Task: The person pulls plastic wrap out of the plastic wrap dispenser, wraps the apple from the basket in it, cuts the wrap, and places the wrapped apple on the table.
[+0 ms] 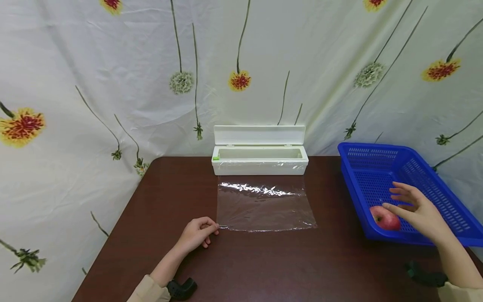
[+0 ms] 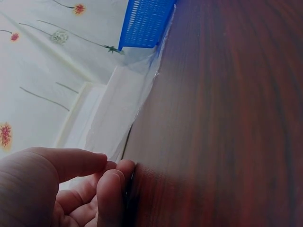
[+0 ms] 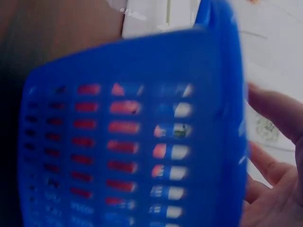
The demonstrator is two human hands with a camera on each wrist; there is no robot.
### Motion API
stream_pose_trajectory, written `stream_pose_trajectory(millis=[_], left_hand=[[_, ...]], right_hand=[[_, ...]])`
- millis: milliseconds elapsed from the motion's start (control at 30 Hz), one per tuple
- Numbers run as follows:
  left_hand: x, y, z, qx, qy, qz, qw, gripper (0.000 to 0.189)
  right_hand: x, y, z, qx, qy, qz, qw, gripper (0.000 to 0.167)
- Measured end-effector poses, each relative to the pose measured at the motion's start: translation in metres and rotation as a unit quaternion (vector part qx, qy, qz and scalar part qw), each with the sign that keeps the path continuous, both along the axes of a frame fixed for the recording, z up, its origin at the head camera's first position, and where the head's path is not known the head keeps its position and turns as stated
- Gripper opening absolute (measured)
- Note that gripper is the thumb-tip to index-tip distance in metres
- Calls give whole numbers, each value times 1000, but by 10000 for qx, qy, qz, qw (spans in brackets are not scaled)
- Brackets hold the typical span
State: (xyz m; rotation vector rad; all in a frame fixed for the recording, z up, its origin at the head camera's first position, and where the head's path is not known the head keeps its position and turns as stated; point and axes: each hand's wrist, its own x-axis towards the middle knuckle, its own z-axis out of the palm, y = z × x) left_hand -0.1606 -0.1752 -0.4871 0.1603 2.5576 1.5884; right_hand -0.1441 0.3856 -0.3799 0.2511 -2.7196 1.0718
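Note:
A sheet of clear plastic wrap (image 1: 260,209) runs from the white wrap dispenser box (image 1: 260,167), whose lid stands raised, over the dark table. My left hand (image 1: 198,233) pinches the sheet's near left corner between thumb and fingers; the left wrist view shows the film edge (image 2: 139,111) leading away from the fingertips. Over the blue basket (image 1: 352,197) hovers my right hand (image 1: 424,214), fingers spread and holding nothing. Just below its thumb, a red apple (image 1: 385,218) lies in the basket's near left corner. Through the basket's slots in the right wrist view, the apple (image 3: 124,126) shows red.
The brown table (image 1: 286,268) extends toward me in front of the wrap. A white floral cloth (image 1: 260,50) hangs behind the table and down its left side. A green slider (image 1: 216,158) sits at the box's left end.

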Motion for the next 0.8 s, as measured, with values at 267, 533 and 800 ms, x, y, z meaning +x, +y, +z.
stream_pose_trajectory(millis=[267, 533, 800], left_hand=[[0, -1, 1, 29, 0, -32, 10000, 19], [0, 0, -1, 18, 17, -27, 10000, 21], [0, 0, -1, -5, 20, -13, 10000, 21]], right_hand=[[-9, 14, -7, 74, -583, 483, 9971, 71], [-14, 18, -11, 217, -1155, 576, 9914, 70], [-19, 22, -15, 128, -1163, 839, 9896, 62]])
